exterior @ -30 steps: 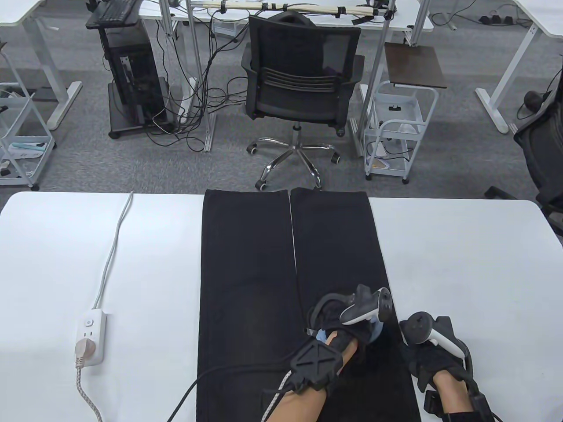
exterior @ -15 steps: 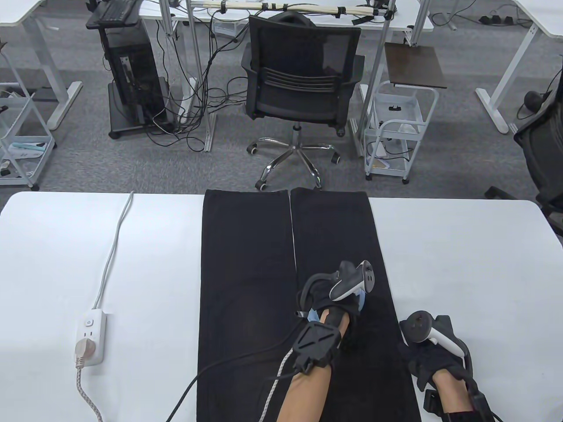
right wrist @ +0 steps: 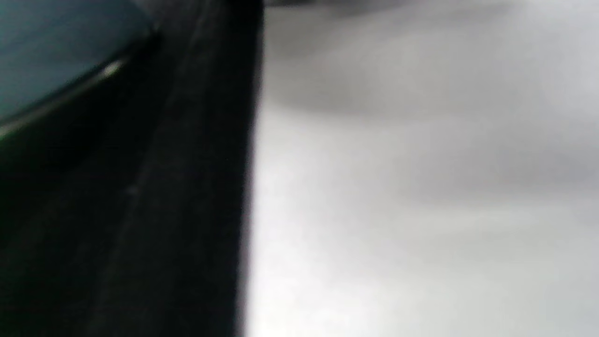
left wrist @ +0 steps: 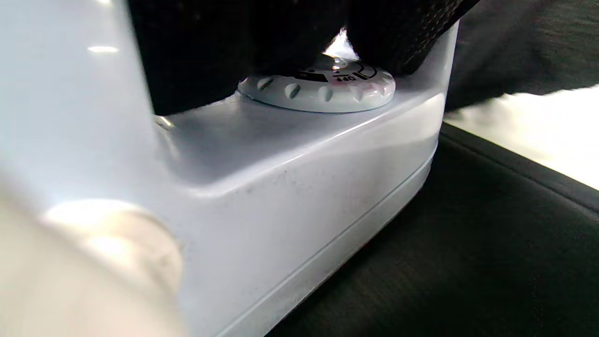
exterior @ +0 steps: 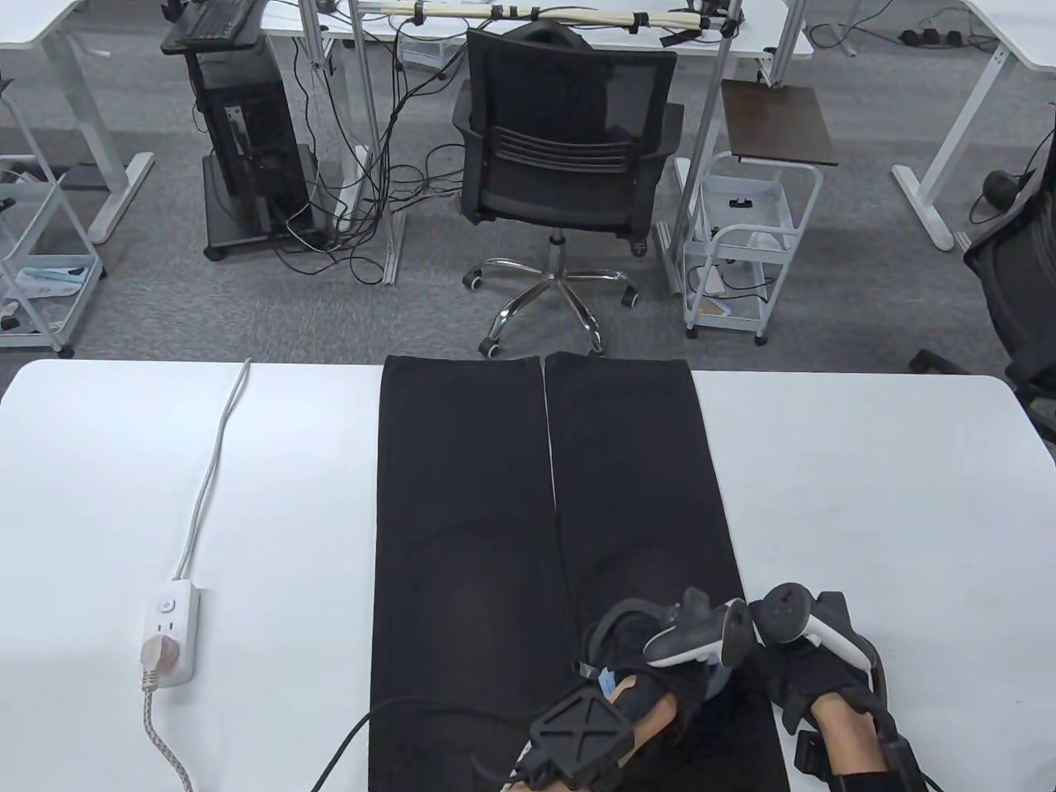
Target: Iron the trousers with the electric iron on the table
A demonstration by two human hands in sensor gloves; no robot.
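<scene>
While left hand (exterior: pixel 660 676) grips iron (left wrist: pixel 290 187) on trousers (exterior: pixel 462 511), right hand (exterior: pixel 813 676) presses trouser edge; right-hand finger curl not visible.

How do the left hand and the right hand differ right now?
The left hand grips the iron on the trousers; the right hand holds no tool and rests at the trousers' right edge. The left lies wholly over cloth, the right partly over the table. Both wear black gloves with trackers.
</scene>
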